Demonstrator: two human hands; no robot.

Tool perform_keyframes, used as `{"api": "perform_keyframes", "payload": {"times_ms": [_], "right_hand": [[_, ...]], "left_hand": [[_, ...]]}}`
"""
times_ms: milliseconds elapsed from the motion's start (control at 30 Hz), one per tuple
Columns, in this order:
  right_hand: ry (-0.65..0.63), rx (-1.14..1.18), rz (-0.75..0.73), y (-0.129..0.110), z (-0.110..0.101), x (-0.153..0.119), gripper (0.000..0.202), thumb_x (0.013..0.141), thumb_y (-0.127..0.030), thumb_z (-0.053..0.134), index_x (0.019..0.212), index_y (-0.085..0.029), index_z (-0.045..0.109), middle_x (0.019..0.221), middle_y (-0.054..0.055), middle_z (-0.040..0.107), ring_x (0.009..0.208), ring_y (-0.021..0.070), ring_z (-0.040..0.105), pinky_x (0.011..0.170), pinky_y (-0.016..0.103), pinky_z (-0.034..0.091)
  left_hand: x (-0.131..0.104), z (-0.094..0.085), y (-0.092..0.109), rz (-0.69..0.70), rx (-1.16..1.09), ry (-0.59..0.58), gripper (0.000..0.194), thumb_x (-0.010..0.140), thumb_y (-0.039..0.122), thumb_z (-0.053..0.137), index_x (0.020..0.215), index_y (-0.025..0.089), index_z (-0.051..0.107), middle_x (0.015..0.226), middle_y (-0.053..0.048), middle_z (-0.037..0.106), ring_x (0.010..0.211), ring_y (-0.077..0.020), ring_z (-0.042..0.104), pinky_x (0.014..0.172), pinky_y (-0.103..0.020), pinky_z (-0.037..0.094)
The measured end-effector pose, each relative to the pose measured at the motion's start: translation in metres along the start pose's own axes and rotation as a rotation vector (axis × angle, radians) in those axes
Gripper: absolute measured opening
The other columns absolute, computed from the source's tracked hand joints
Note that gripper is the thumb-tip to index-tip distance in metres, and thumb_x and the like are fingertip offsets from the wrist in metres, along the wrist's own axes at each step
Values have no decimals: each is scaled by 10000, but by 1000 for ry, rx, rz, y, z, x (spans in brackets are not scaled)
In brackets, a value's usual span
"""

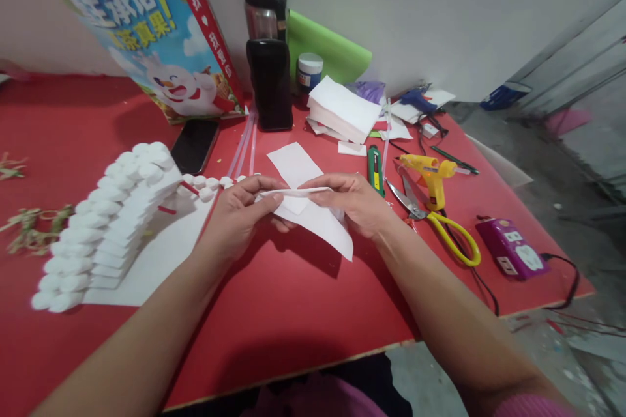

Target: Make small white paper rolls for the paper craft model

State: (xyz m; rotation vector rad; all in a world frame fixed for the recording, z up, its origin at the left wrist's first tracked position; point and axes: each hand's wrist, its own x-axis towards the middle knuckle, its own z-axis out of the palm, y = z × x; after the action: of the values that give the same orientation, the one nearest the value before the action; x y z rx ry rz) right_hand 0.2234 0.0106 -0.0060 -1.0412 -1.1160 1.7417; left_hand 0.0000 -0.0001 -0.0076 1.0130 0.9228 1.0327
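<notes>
A white sheet of paper [325, 228] is held up over the red table, its upper edge folded or rolled. My left hand [247, 205] pinches that edge at its left end, thumb on top. At the right end my right hand [352, 199] grips the same edge between thumb and fingers. Just beyond the hands lies a small white paper piece [295, 164]. To the left stands a white stepped model [117, 234] with rounded white pieces along its side, on a white base. Some fingertips are hidden behind the paper.
On the red table [274, 339] are a green cutter [375, 169], scissors [454, 241], a yellow glue gun [430, 176] and a purple box [511, 247] with a cord. Behind are a paper stack [345, 107], an upright black phone [270, 85], a flat phone [194, 145] and a printed bag [161, 32].
</notes>
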Motion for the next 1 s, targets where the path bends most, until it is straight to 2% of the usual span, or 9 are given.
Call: {"api": "perform_keyframes", "payload": {"times_ms": [133, 267, 400, 533, 700, 767, 833, 900, 1000], "right_hand": [[-29, 34, -34, -5, -4, -2, 178, 696, -230, 850, 874, -228, 856, 839, 1, 788, 761, 144, 663, 719, 273, 493], [-39, -40, -13, -9, -7, -6, 164, 715, -217, 787, 865, -227, 852, 764, -2, 754, 654, 139, 604, 637, 275, 456], [-37, -182, -71, -9, -9, -8, 205, 755, -170, 715, 883, -238, 860, 799, -2, 764, 673, 136, 593, 637, 268, 435], [-25, -307, -113, -15, -9, -12, 231, 778, -176, 683, 906, -240, 864, 842, 8, 777, 748, 152, 626, 670, 274, 439], [59, -576, -118, -25, -16, -14, 219, 759, -174, 629, 831, -200, 834, 674, 1, 689, 545, 107, 432, 538, 275, 298], [127, -527, -123, -27, -19, -14, 110, 748, -180, 646, 734, -199, 753, 688, 16, 706, 568, 120, 502, 541, 269, 337], [181, -426, -137, -28, -19, -14, 32, 765, -217, 688, 734, -209, 683, 793, 49, 767, 719, 172, 661, 624, 280, 456], [173, -401, -137, -27, -15, -13, 101, 811, -299, 734, 809, -211, 686, 868, 70, 795, 848, 215, 728, 717, 312, 523], [74, -558, -101, -22, -7, -14, 226, 850, -424, 781, 905, -208, 746, 879, 63, 791, 831, 213, 720, 698, 313, 514]], "left_hand": [[-1, 1, 0, 50, -9, -5, 151, 825, 221, 825, 922, 174, 719, 652, -34, 763, 539, -196, 737, 560, -273, 619], [-1, 1, 1, 49, -4, 20, 93, 804, 210, 815, 853, 166, 750, 699, -30, 760, 556, -175, 729, 618, -288, 638], [-1, 2, 4, 22, -23, 46, 145, 733, 245, 866, 798, 164, 764, 776, -25, 752, 626, -164, 726, 660, -297, 655], [-1, 0, 3, -18, 96, 70, 233, 727, 281, 922, 813, 179, 731, 753, -17, 744, 629, -162, 737, 634, -260, 618], [0, -4, 2, 18, 275, 104, 208, 785, 292, 886, 853, 184, 722, 689, -22, 731, 596, -168, 734, 525, -213, 532], [-1, -4, 5, 27, 290, 111, 216, 784, 280, 881, 876, 185, 710, 705, -20, 734, 602, -173, 742, 499, -203, 510], [-2, -2, 8, 11, 281, 93, 260, 774, 278, 885, 936, 190, 703, 725, -18, 739, 623, -190, 761, 487, -201, 507], [-4, 0, 11, -15, 287, 57, 335, 766, 297, 891, 1025, 191, 707, 756, -26, 753, 640, -206, 772, 466, -200, 497], [-6, 3, 13, -32, 323, 1, 413, 767, 337, 890, 1108, 182, 719, 804, -56, 781, 659, -220, 778, 449, -204, 490]]}}
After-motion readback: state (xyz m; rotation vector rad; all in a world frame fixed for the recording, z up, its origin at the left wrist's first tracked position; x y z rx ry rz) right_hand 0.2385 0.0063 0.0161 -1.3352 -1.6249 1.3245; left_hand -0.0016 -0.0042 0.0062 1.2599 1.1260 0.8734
